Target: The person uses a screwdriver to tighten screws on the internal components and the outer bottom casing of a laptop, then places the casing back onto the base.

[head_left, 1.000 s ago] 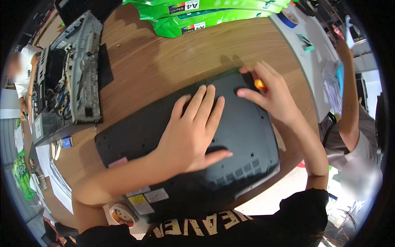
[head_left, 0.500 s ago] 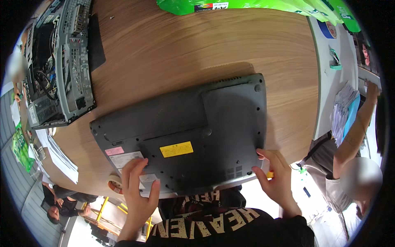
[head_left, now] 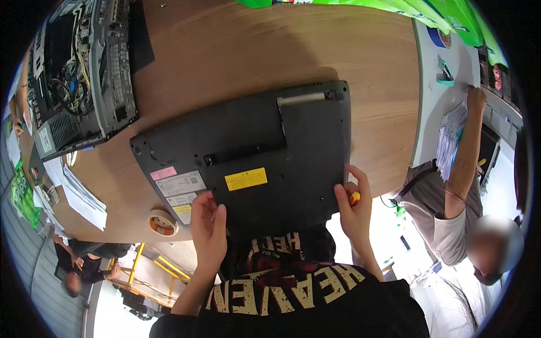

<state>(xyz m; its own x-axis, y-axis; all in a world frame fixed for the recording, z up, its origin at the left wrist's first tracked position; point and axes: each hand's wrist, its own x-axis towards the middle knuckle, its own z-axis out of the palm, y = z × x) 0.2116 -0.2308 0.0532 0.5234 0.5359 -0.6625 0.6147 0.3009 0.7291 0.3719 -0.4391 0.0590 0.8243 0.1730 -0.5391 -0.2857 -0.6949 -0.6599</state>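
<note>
A black laptop lies upside down on the wooden table, its underside bearing yellow, pink and white labels. Its bottom cover appears tilted toward me, and gaps show along its far seams, one with a pale strip inside. At the near left edge, my left hand has its fingers and thumb closed on the cover. My right hand pinches the near right edge, and a small yellow-and-red piece, perhaps a tool handle, shows among its fingers. The undersides of both grips are hidden.
An opened computer case with wires stands at the far left. Papers and a tape roll lie near the left edge. Green packaging runs along the back. On the right, a co-worker reaches over a white surface with paper stacks.
Both hands have moved closer in, the right one leftward. The bottom cover has shifted, and gaps have opened along its seams. The co-worker's arm on the right has moved left.
</note>
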